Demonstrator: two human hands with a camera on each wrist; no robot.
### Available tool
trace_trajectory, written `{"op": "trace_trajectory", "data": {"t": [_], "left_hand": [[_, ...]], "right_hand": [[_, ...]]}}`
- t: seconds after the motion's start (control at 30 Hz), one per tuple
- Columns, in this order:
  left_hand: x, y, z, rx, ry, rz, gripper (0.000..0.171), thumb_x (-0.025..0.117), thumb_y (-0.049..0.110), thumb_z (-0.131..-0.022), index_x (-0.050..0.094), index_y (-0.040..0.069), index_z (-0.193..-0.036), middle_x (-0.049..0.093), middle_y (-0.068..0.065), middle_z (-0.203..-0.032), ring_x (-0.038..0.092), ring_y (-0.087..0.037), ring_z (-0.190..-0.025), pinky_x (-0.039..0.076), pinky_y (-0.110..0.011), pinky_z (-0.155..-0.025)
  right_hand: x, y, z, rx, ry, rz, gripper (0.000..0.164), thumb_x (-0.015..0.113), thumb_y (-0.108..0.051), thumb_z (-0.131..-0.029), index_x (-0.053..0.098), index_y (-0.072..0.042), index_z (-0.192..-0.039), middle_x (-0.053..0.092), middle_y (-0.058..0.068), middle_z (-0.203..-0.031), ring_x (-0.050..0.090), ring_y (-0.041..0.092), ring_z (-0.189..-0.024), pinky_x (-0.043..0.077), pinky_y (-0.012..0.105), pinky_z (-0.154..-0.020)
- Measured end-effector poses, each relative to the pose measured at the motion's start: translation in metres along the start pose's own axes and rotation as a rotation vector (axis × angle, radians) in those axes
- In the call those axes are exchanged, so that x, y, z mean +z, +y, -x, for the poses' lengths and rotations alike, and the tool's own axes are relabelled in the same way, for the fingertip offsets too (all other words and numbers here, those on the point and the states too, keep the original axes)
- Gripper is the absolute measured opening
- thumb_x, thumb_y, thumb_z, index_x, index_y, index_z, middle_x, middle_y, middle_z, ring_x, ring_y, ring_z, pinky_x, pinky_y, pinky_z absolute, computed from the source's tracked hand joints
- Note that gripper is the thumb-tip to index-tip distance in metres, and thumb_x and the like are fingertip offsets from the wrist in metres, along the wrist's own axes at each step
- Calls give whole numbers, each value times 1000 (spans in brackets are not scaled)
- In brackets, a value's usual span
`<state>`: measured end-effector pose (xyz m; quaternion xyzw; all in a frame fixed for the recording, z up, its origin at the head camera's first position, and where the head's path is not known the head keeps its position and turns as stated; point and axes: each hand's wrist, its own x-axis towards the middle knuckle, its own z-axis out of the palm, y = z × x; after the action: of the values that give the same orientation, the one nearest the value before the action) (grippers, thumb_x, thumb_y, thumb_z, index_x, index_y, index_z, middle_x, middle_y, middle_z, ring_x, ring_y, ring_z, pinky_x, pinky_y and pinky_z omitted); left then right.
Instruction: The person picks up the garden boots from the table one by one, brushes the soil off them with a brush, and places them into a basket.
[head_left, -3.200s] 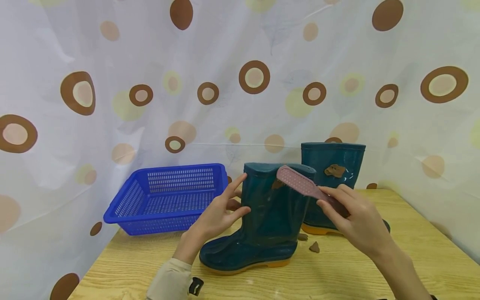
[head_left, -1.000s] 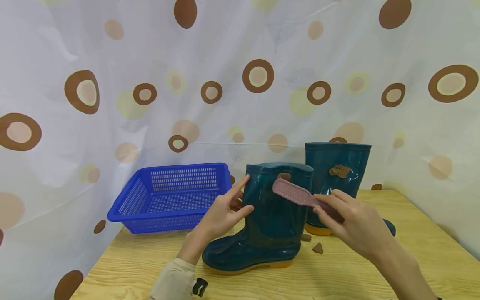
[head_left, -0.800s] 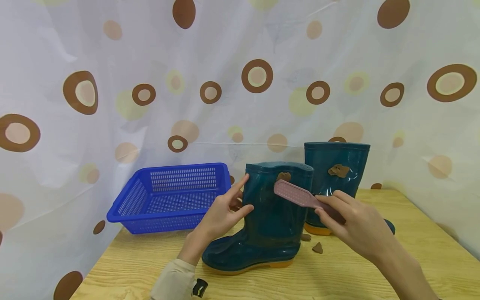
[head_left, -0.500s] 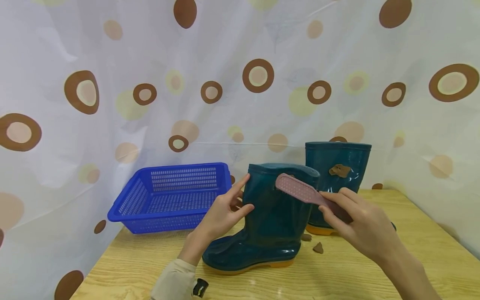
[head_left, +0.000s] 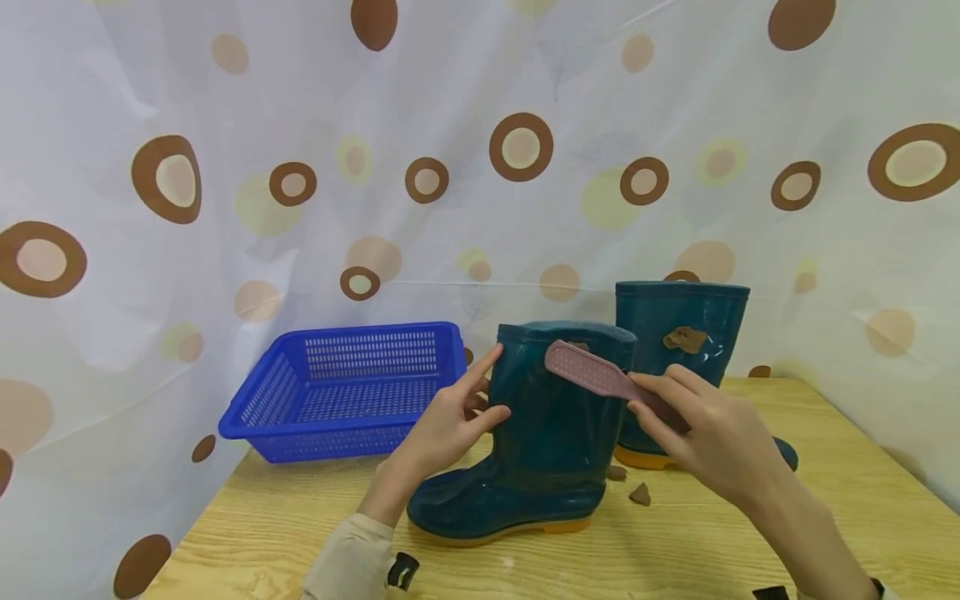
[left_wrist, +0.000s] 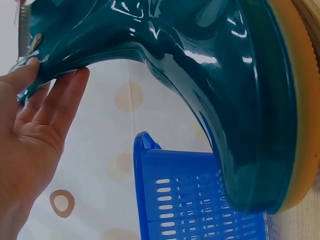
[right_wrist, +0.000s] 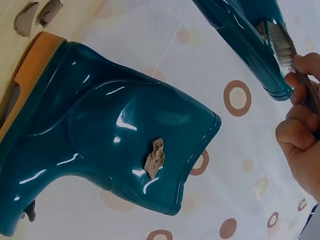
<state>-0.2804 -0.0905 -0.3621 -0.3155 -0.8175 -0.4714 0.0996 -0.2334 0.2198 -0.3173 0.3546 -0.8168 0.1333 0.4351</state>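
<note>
A dark green rubber boot (head_left: 551,442) with a yellow sole stands on the table, toe to the left. At its shaft, my left hand (head_left: 446,425) holds the front edge, thumb and fingers spread along it. My right hand (head_left: 720,433) grips the handle of a pink brush (head_left: 588,369). The bristles (right_wrist: 281,47) meet the upper shaft, as the right wrist view shows. A brown mud-like lump (head_left: 579,344) peeks out above the brush head, mostly covered by it. Behind stands a second boot (head_left: 675,308) with a bigger brown lump (head_left: 685,339) on its shaft.
To the left sits a blue perforated plastic basket (head_left: 330,431). Brown crumbs (head_left: 640,494) lie on the wooden table (head_left: 300,533) by the near boot's heel. A spotted white curtain (head_left: 450,83) hangs behind the table.
The brush has moved down and up in short strokes over the lump near the boot's top, which flexes slightly. My left hand keeps its hold on the boot.
</note>
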Motion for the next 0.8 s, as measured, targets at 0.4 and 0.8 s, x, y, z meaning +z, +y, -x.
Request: {"op": "trace_trajectory", "data": {"t": [0.4, 0.8], "left_hand": [[0, 1, 1, -1, -10, 4, 75, 65, 19, -97, 23, 30, -159, 62, -4, -101, 67, -12, -83, 57, -21, -81], [-1, 1, -1, -10, -5, -2, 75, 65, 19, -97, 24, 31, -158, 60, -4, -101, 67, -10, -80, 57, -21, -81]], "right_hand": [[-4, 5, 3, -22, -41, 56, 64, 31, -55, -103, 75, -8, -104, 54, -6, -76, 32, -7, -55, 29, 9, -44], [-13, 7, 7, -23, 3, 9, 57, 39, -52, -103, 75, -7, -102, 49, -9, -73, 34, -5, -56, 29, 8, -46]]}}
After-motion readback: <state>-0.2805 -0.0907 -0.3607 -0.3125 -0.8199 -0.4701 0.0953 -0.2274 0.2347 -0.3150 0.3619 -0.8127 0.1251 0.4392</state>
